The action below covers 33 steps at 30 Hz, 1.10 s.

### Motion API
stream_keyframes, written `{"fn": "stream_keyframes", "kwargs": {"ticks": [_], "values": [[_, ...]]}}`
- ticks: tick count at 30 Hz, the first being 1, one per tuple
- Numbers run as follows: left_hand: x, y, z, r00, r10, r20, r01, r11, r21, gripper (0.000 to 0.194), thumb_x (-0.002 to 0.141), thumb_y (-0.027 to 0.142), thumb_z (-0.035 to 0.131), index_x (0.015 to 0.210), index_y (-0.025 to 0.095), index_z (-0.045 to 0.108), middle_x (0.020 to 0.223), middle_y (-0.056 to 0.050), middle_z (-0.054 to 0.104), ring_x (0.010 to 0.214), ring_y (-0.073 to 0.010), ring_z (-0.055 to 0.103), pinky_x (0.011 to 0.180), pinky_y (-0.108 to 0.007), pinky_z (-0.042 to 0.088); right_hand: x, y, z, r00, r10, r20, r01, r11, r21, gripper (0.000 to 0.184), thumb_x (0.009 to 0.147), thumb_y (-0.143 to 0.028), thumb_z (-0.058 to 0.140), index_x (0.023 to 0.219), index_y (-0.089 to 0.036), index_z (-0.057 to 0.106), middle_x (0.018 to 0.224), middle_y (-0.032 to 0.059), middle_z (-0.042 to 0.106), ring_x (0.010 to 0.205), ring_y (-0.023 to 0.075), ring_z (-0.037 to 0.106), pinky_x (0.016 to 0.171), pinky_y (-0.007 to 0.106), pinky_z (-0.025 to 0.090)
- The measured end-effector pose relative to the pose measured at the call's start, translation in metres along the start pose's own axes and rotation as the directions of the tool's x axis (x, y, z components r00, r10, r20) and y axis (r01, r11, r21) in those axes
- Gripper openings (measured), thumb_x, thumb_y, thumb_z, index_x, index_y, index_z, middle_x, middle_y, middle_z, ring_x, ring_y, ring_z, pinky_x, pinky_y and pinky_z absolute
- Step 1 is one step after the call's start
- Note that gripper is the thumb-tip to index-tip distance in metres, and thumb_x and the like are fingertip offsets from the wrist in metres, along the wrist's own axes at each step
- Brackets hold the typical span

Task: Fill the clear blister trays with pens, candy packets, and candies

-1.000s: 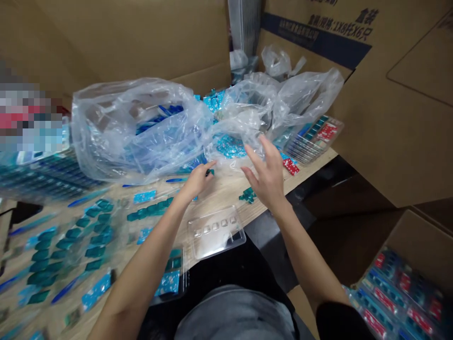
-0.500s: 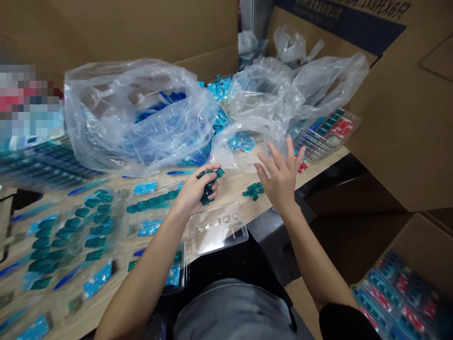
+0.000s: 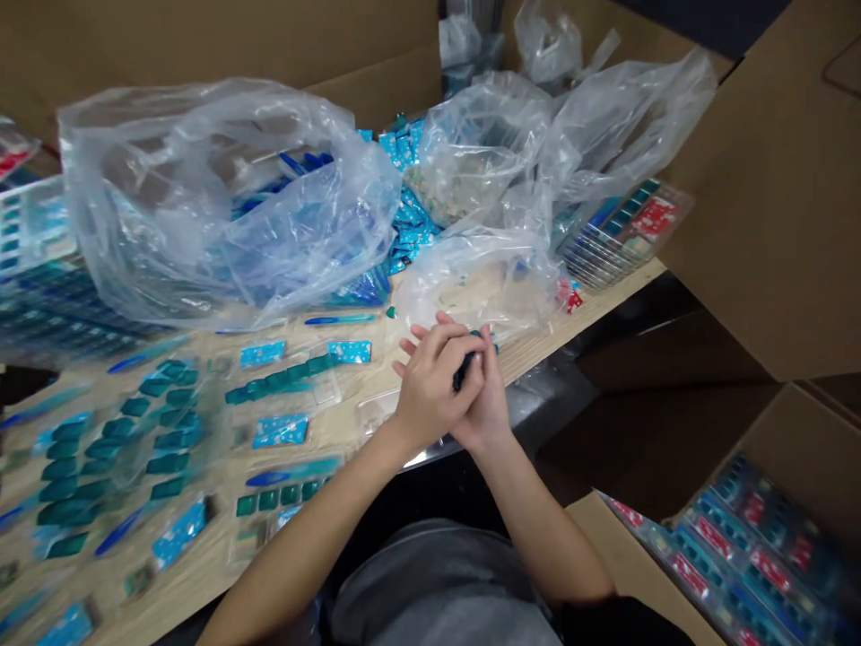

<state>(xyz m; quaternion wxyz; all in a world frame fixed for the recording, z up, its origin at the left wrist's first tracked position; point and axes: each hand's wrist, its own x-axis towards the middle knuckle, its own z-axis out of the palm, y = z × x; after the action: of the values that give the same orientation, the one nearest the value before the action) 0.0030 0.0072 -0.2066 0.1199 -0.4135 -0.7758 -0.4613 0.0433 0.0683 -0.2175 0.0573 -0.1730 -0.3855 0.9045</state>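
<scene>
Clenching a dark teal piece between left hand and right hand, both grips tightly shut

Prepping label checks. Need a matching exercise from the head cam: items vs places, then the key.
Items:
1. teal piece
2. clear bag
3. red-label packs
4. blue stick

Places:
A. in the open carton, lower right
B. between the left hand and right hand
C. flat on the table, just in front of the bag
D. slumped in a big heap, far left on the table

Pairs: 1-B, 2-D, 3-A, 4-C
</scene>
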Motion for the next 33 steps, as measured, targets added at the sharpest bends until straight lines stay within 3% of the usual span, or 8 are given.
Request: {"fn": "stream_keyframes", "kwargs": {"ticks": [5,10,14,16,19,22,28,33], "values": [[0.007,0.001,0.008,0.970,0.148,0.194,-0.196,0.947,0.254,0.048,0.097,0.052,0.037,0.112,0.014,0.064,0.111,-0.015,0.068,0.105,-0.0304,0.055,0.103,-0.053,0.033,0.002,-0.020,-0.014,0.996,-0.008,-0.091,0.007,1.000,-0.012,0.060,0.093,-0.063,0.024,0.128,-0.024,0.053,0.123,0.0072,0.065,0.114,0.0229,0.063,0.090,0.037,0.054],[0.013,0.002,0.004,0.986,0.141,0.084,-0.153,0.974,0.169,0.050,0.104,0.039,0.019,0.128,0.016,0.057,0.122,-0.010,0.068,0.115,-0.0226,0.058,0.111,-0.045,0.027,0.010,-0.031,-0.006,0.957,0.097,-0.275,0.012,0.928,0.372,0.024,0.089,-0.038,0.043,0.101,-0.026,0.060,0.106,0.0005,0.068,0.098,0.0165,0.066,0.082,0.027,0.055],[0.022,-0.022,0.006,0.997,0.077,-0.009,-0.076,0.996,0.043,0.047,0.105,0.037,0.020,0.129,0.019,0.056,0.129,-0.011,0.065,0.123,-0.0197,0.057,0.108,-0.039,0.038,0.010,-0.039,-0.005,0.953,0.164,-0.254,-0.003,0.845,0.535,0.014,0.086,-0.030,0.050,0.094,-0.026,0.061,0.085,-0.0021,0.067,0.074,0.0121,0.063,0.058,0.019,0.048],[0.028,-0.042,0.010,0.999,0.045,0.004,-0.045,0.992,0.119,0.044,0.105,0.037,0.024,0.129,0.019,0.057,0.133,-0.011,0.064,0.127,-0.0216,0.055,0.114,-0.044,0.033,0.008,-0.046,-0.011,0.961,0.162,-0.226,-0.004,0.822,0.570,0.012,0.088,-0.030,0.050,0.092,-0.025,0.060,0.081,-0.0018,0.067,0.065,0.0102,0.060,0.047,0.016,0.040],[0.037,-0.078,0.018,0.970,0.020,0.243,-0.099,0.944,0.316,0.036,0.101,0.034,0.039,0.121,0.019,0.064,0.127,-0.013,0.067,0.129,-0.0291,0.053,0.121,-0.058,0.015,0.016,-0.061,-0.022,0.957,0.156,-0.242,0.002,0.838,0.546,0.015,0.092,-0.028,0.044,0.088,-0.022,0.057,0.071,-0.0015,0.063,0.053,0.0081,0.054,0.038,0.014,0.030],[0.048,-0.111,0.028,0.908,-0.007,0.420,-0.154,0.925,0.348,0.028,0.097,0.026,0.046,0.109,0.019,0.070,0.117,-0.015,0.071,0.124,-0.0324,0.056,0.119,-0.065,0.010,0.045,-0.072,-0.031,0.952,0.147,-0.269,-0.011,0.893,0.449,0.017,0.095,-0.025,0.039,0.089,-0.022,0.055,0.067,-0.0023,0.060,0.047,0.0069,0.050,0.036,0.012,0.026],[0.076,-0.141,0.048,0.910,0.001,0.415,-0.154,0.930,0.335,0.023,0.090,0.013,0.050,0.097,0.021,0.070,0.101,-0.010,0.072,0.121,-0.0291,0.056,0.118,-0.065,0.019,0.099,-0.082,-0.045,0.935,0.140,-0.325,-0.019,0.937,0.350,0.013,0.094,-0.021,0.038,0.084,-0.022,0.046,0.061,-0.0041,0.055,0.044,0.0072,0.045,0.035,0.012,0.025],[0.062,-0.128,0.041,0.924,0.056,0.379,-0.184,0.933,0.310,0.028,0.095,0.017,0.047,0.117,0.017,0.063,0.130,-0.014,0.063,0.130,-0.0273,0.051,0.121,-0.059,0.019,0.069,-0.090,-0.052,0.941,0.108,-0.321,0.006,0.942,0.336,0.015,0.095,-0.024,0.037,0.091,-0.023,0.051,0.066,-0.0034,0.057,0.046,0.0067,0.047,0.036,0.012,0.026]]}}
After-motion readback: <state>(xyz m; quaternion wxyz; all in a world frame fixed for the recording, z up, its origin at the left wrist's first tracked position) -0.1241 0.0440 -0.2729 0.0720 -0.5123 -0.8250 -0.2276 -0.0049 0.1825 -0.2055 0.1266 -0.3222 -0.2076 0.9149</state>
